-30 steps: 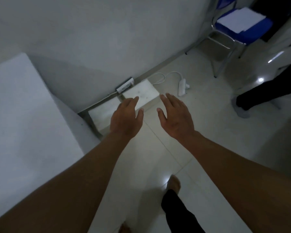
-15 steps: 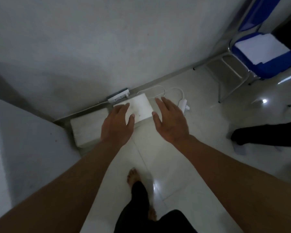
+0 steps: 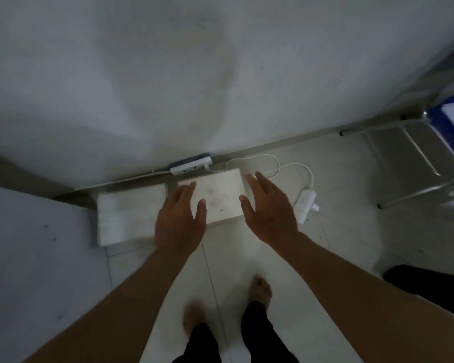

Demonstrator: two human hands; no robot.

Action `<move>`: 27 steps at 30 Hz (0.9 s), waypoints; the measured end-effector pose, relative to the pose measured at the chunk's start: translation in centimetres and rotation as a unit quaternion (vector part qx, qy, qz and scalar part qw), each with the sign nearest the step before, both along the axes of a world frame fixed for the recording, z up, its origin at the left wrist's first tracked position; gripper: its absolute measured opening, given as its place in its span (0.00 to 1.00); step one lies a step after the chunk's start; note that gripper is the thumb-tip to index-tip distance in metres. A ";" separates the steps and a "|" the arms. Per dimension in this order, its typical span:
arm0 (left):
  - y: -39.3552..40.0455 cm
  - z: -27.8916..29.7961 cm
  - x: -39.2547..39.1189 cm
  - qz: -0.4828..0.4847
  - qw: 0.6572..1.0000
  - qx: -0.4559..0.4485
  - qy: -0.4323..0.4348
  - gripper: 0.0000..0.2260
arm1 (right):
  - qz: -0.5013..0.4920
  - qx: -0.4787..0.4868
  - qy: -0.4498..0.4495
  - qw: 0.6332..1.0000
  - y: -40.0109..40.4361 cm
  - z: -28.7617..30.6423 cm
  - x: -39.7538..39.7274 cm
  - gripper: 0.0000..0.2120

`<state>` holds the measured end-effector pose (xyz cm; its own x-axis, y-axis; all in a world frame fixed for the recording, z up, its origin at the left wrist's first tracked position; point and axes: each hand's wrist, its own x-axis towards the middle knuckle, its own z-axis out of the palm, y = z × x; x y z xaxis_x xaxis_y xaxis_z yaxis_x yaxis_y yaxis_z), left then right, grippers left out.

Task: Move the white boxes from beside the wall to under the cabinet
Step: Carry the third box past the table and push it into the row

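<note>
Two white boxes lie on the floor against the wall. The right box (image 3: 220, 197) sits between my hands. The left box (image 3: 123, 216) lies beside it, close to a white cabinet (image 3: 37, 258). My left hand (image 3: 180, 221) hovers over the right box's left edge, fingers apart, holding nothing. At that box's right edge my right hand (image 3: 268, 208) is spread open with an empty palm. Whether either hand touches the box is unclear.
A white power strip (image 3: 190, 165) lies at the wall's foot behind the boxes. A white cable runs to an adapter (image 3: 306, 206) on the floor at the right. A metal-framed blue chair (image 3: 417, 163) stands at the far right. My bare feet (image 3: 258, 288) are on the tiles below.
I have stepped closer to the wall and the view has tilted down. Both hands have moved forward to either side of the right box.
</note>
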<state>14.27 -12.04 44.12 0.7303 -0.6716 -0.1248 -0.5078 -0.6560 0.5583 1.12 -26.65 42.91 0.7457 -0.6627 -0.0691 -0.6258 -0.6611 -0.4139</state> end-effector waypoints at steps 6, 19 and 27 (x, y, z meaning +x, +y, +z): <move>-3.8 -9.5 1.7 0.067 0.997 0.021 0.012 0.20 | 0.032 0.028 0.017 0.999 -4.0 -10.3 3.3 0.26; -6.1 -31.4 5.4 0.140 0.988 0.042 0.049 0.23 | -0.025 0.082 0.036 0.996 -7.1 -32.4 7.9 0.29; -6.1 -41.0 6.2 0.270 0.954 0.054 0.122 0.39 | -0.083 0.061 0.066 0.992 -8.4 -41.4 8.6 0.37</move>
<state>20.47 -18.14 3.15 0.9064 -0.1806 -0.3819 0.0556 -0.8451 0.5316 9.70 -35.01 1.49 0.6057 -0.7565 -0.2466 -0.7763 -0.4939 -0.3916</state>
